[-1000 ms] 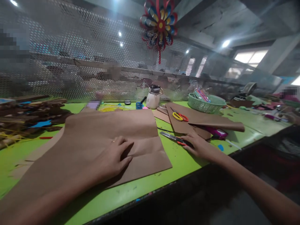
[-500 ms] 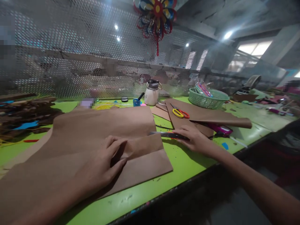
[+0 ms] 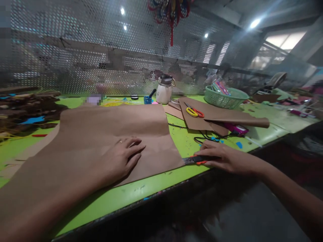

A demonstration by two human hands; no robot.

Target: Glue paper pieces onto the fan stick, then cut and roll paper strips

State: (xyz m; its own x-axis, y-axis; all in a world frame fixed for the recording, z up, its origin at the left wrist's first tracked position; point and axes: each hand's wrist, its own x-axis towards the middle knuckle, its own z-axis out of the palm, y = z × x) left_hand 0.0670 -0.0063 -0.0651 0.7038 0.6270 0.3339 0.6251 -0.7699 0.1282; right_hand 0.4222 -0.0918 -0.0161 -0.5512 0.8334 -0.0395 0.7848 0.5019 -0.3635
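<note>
A large sheet of brown kraft paper (image 3: 108, 124) covers the left and middle of the green table. Fingers spread, my left hand (image 3: 121, 158) lies on the sheet near its front edge, with a ring on one finger. My right hand (image 3: 224, 156) is wrapped round a utility knife (image 3: 198, 160) with an orange and black handle. Its metal blade end points left and meets the sheet's front right corner. Whether the blade tip is above or under the paper I cannot tell.
Scissors (image 3: 193, 112) lie on more brown paper (image 3: 227, 116) behind my right hand. Further back are a green basket (image 3: 224, 97), a white bottle (image 3: 164, 94) and a blue jar (image 3: 147, 100). Dark scraps (image 3: 30, 107) are piled at left. The table's front edge (image 3: 156, 198) runs diagonally.
The raised, folded strip of paper by my left hand now lies flat. My left hand has flattened on it. My right hand has brought the utility knife towards me, to the front right corner.
</note>
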